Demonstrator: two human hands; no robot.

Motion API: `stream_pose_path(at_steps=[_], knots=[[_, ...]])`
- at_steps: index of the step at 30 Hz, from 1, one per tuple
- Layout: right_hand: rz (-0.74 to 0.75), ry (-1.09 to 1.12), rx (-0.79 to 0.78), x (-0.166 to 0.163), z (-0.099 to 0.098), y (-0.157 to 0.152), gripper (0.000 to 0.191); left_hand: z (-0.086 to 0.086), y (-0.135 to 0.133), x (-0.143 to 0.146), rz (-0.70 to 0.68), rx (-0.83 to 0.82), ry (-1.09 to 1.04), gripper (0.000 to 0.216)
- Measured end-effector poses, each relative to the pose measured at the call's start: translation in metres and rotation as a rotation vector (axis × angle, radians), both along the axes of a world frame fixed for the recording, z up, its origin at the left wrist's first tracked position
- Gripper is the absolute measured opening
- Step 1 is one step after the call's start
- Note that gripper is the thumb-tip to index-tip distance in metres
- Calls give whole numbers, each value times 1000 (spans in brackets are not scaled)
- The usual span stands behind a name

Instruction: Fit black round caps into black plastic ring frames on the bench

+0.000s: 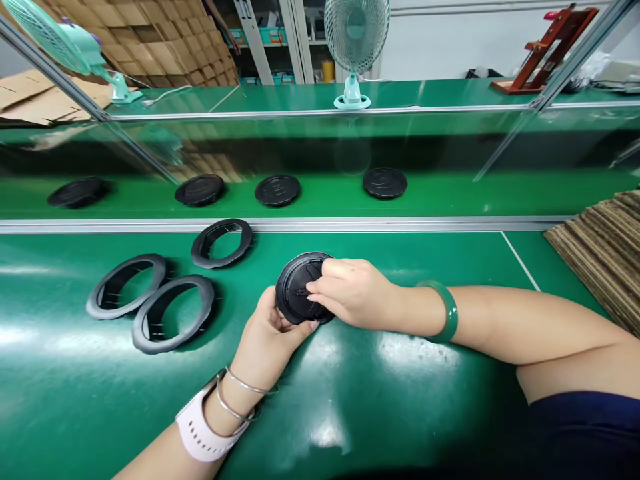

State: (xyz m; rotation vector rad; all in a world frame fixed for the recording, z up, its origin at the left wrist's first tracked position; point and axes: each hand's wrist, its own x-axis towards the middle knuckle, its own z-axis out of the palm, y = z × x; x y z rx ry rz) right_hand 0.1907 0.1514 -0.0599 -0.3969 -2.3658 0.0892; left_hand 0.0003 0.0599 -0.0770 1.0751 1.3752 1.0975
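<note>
A round black plastic cap is tilted up off the green table, its recessed face toward me. My left hand is closed around its lower left rim, thumb along the bottom edge. Over the cap's right side, my right hand has its fingers pinched together against a raised part in the middle; the fingers hide what that part is. To the left lie three black rings: one ring near the metal rail, another ring, and a third ring touching or overlapping it.
Behind a metal rail, several black discs sit on a green conveyor belt. Striped cardboard is stacked at the right. Beyond the clear panel stand two mint fans, a red-brown stand and piled cartons.
</note>
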Motion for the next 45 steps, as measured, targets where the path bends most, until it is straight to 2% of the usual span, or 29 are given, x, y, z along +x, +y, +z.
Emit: stream_pose_path(at_steps=[7,16,22,27,32,35,37,39,40,43,45], knots=[[9,-72,188,-2,-4,1,33,7,1,4,12,-25,2,66],[-16,-168,14,1,-2,0,21,6,-2,3,-21,-18,69,65],[-42,-240,-44,-1,1,-2,10,6,-2,4,-8,-18,96,64],[-60,-232,-5,-4,0,-7,31,10,-1,7,15,-18,99,61],[-61,-284,39,-6,4,-8,32,12,-1,10,38,-33,79,60],[-36,-172,12,-4,9,-7,27,11,1,10,113,-28,21,68],[-76,-9,-109,-3,10,-4,34,10,4,10,169,-15,-30,77],[-153,115,-363,-3,9,0,44,7,5,8,175,-6,-59,81],[-183,140,-525,-5,6,3,42,5,5,7,154,-10,-57,80],[-179,117,-919,-10,-2,10,20,-1,2,4,103,-29,52,83],[-174,142,-1028,-13,-6,12,10,-3,-1,1,92,-11,137,85]])
